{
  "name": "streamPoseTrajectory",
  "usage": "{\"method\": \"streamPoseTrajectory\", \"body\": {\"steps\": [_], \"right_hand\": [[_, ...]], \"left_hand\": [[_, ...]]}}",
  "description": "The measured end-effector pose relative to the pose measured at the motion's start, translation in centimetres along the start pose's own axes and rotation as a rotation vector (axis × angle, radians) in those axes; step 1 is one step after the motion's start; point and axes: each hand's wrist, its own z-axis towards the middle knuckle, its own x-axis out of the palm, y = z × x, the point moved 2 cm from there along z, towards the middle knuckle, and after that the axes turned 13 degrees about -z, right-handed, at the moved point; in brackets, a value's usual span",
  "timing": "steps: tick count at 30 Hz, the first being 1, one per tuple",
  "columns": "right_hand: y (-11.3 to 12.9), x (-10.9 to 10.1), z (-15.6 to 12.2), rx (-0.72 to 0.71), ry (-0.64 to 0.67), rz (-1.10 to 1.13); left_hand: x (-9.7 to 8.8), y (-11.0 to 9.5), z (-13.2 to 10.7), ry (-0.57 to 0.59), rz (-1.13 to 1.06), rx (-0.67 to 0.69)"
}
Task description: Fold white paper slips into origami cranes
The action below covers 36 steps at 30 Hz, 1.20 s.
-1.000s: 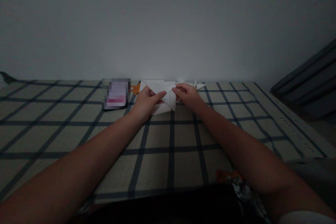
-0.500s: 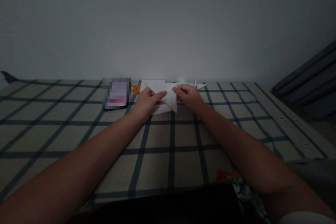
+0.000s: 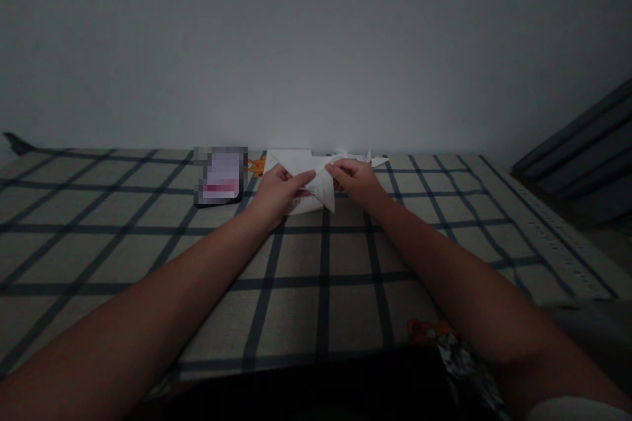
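A folded sheet of white paper [image 3: 323, 187] with some print on it is held between my two hands, just above the tablecloth. My left hand [image 3: 279, 194] grips its left side, the thumb pressed flat along the top. On the other side, my right hand [image 3: 353, 177] pinches the paper's upper right part between thumb and fingers. One pointed corner of the sheet hangs down between the hands. Behind them lie more white paper [image 3: 291, 158] and some folded white paper pieces [image 3: 379, 162], partly hidden by my right hand.
A phone [image 3: 220, 174] with a lit, blurred screen stands or lies left of my hands. The checked tablecloth [image 3: 296, 302] covers the table up to the pale wall [image 3: 316, 46]. Dark, pleated fabric [image 3: 582, 151] hangs at the right.
Almost nothing differs. Both hands keep the same hold, and the paper's hanging corner sits very slightly further right.
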Motion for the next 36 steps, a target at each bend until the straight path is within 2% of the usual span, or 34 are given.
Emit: {"method": "streamPoseTrajectory", "body": {"steps": [24, 30, 36], "right_hand": [[-0.34, 0.25, -0.05, 0.018, 0.026, 0.044], [-0.34, 0.22, 0.01, 0.017, 0.007, 0.044], [0.5, -0.07, -0.21, -0.028, -0.012, -0.005]], "left_hand": [[0.06, -0.1, -0.15, 0.017, -0.007, 0.011], [0.05, -0.11, -0.07, 0.019, -0.025, -0.01], [0.17, 0.29, -0.23, 0.08, -0.062, -0.078]]}}
